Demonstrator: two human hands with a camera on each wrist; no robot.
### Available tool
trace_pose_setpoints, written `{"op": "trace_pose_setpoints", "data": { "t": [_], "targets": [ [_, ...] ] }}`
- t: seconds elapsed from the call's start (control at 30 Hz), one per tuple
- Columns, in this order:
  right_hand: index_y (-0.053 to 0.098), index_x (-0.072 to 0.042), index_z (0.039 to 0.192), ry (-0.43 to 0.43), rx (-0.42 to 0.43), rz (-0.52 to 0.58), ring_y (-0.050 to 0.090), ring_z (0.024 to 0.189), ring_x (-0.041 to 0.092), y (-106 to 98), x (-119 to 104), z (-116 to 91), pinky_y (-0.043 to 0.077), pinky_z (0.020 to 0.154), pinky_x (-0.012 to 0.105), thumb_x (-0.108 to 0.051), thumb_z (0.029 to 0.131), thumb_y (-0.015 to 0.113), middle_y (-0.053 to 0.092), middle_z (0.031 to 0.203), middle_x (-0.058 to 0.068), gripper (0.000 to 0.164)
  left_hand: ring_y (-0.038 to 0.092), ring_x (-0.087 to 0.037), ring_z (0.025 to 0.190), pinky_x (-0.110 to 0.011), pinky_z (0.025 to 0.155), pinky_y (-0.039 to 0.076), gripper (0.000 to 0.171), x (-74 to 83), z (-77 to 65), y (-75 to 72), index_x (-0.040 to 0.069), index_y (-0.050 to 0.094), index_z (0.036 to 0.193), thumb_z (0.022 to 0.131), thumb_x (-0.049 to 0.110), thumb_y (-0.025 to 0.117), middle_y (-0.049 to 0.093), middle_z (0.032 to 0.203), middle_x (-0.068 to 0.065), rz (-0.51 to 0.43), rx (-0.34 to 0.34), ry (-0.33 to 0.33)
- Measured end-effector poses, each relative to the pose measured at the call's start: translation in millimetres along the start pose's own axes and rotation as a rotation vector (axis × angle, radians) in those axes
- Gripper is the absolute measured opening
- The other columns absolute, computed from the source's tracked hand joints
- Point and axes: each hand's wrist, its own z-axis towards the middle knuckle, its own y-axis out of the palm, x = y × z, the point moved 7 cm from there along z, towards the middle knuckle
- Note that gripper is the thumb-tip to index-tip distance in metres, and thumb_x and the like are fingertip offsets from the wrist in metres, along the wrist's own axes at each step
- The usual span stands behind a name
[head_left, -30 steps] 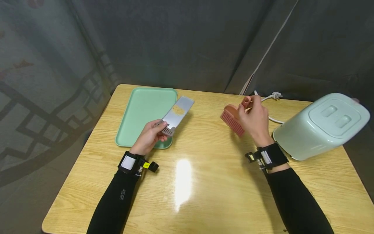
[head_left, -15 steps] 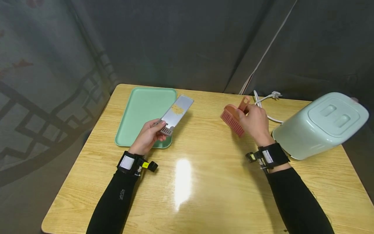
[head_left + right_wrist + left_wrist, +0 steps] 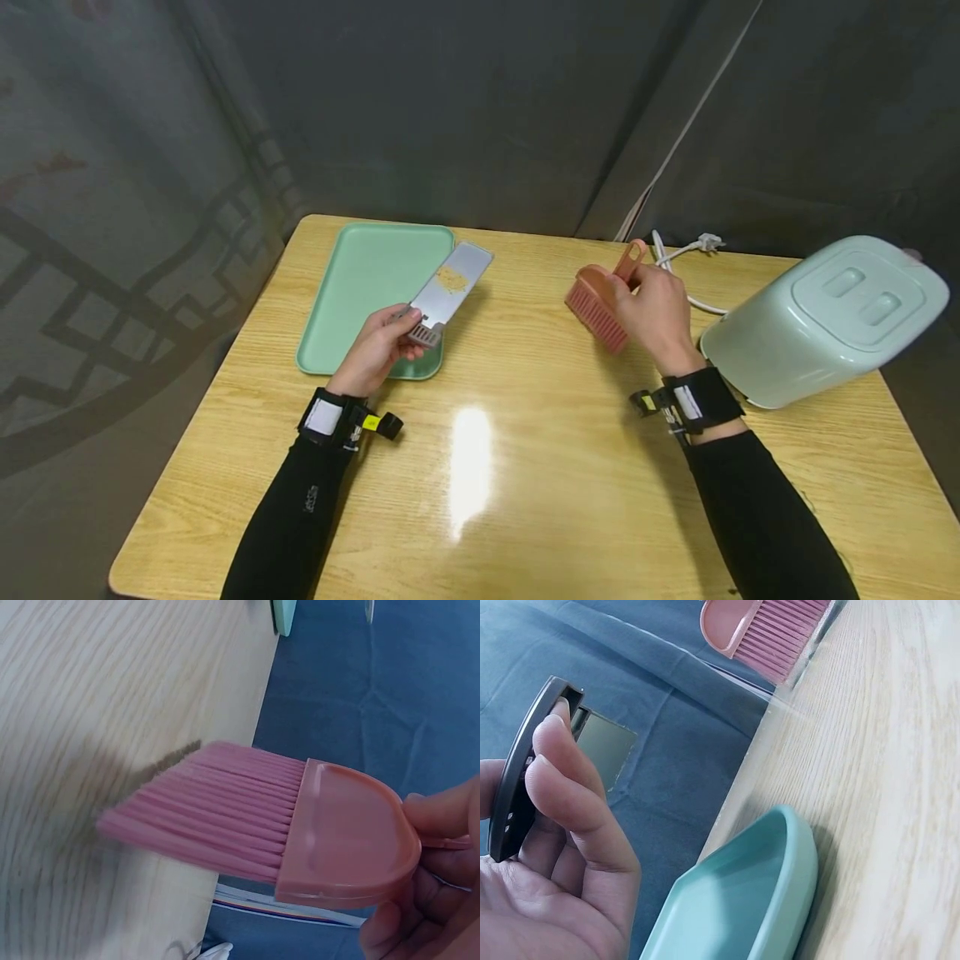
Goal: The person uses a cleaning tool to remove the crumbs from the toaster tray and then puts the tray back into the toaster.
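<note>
In the head view, my left hand (image 3: 375, 346) grips the grey slotted end of a flat metal crumb tray (image 3: 444, 293). Yellowish crumbs (image 3: 452, 280) lie on its bare metal part. It is above the right side of a mint-green tray (image 3: 382, 267). My right hand (image 3: 656, 312) holds a pink hand brush (image 3: 600, 304) near its looped handle, bristles pointing down toward the table. From the right wrist view, the brush's bristles (image 3: 217, 814) hang near the wood; I cannot tell if they touch. The left wrist view shows the crumb tray's dark end (image 3: 521, 772) between thumb and fingers.
A mint-green toaster-like appliance (image 3: 795, 333) stands at the right, close to my right wrist. Its white cord and plug (image 3: 708, 242) lie behind it near the back edge. A grey curtain (image 3: 465, 108) hangs behind the wooden table (image 3: 540, 467).
My left hand has drifted slightly left and up with the crumb tray. The right fingers have slid down from the brush's loop, and the handle stands more upright.
</note>
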Motion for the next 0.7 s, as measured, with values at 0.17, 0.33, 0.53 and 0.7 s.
{"op": "trace_pose_setpoints", "data": {
  "t": [0.17, 0.33, 0.53, 0.7],
  "targets": [
    [0.067, 0.007, 0.106, 0.038, -0.052, 0.1, 0.052, 0.073, 0.031, 2.6, -5.2, 3.2, 0.035, 0.062, 0.038, -0.024, 0.105, 0.057, 0.064, 0.085, 0.022, 0.032, 0.062, -0.011, 0.062, -0.021, 0.056, 0.051, 0.032, 2.1, -1.1, -4.4, -0.008, 0.053, 0.124, 0.107, 0.02, 0.052, 0.068, 0.084, -0.006, 0.005, 0.015, -0.003],
    [0.061, 0.004, 0.119, 0.113, -0.262, 0.233, 0.048, 0.083, 0.027, 18.8, -11.6, 9.7, 0.037, 0.067, 0.035, -0.034, 0.109, 0.046, 0.058, 0.095, 0.017, 0.043, 0.062, -0.011, 0.062, -0.02, 0.056, 0.051, 0.03, 6.4, -2.7, -8.7, -0.006, 0.054, 0.122, 0.107, 0.02, 0.052, 0.067, 0.085, -0.006, -0.004, 0.028, 0.005],
    [0.06, 0.0, 0.127, 0.063, -0.65, 0.446, 0.054, 0.11, 0.029, 70.5, -33.8, 6.2, 0.043, 0.095, 0.044, -0.035, 0.11, 0.041, 0.06, 0.118, 0.018, 0.044, 0.061, -0.011, 0.061, -0.021, 0.056, 0.051, 0.024, 14.5, -6.6, -18.8, 0.0, 0.059, 0.114, 0.107, 0.022, 0.053, 0.067, 0.082, -0.005, -0.021, 0.056, 0.04],
    [0.059, -0.009, 0.14, -0.014, -0.88, 0.456, 0.043, 0.14, 0.031, 116.3, -63.4, -9.9, 0.027, 0.119, 0.056, -0.039, 0.109, 0.044, 0.057, 0.143, 0.014, 0.046, 0.06, -0.011, 0.06, -0.021, 0.055, 0.049, 0.02, 21.3, -9.8, -27.6, 0.004, 0.063, 0.107, 0.107, 0.021, 0.053, 0.067, 0.079, -0.004, -0.027, 0.089, 0.073]
  ]
}}
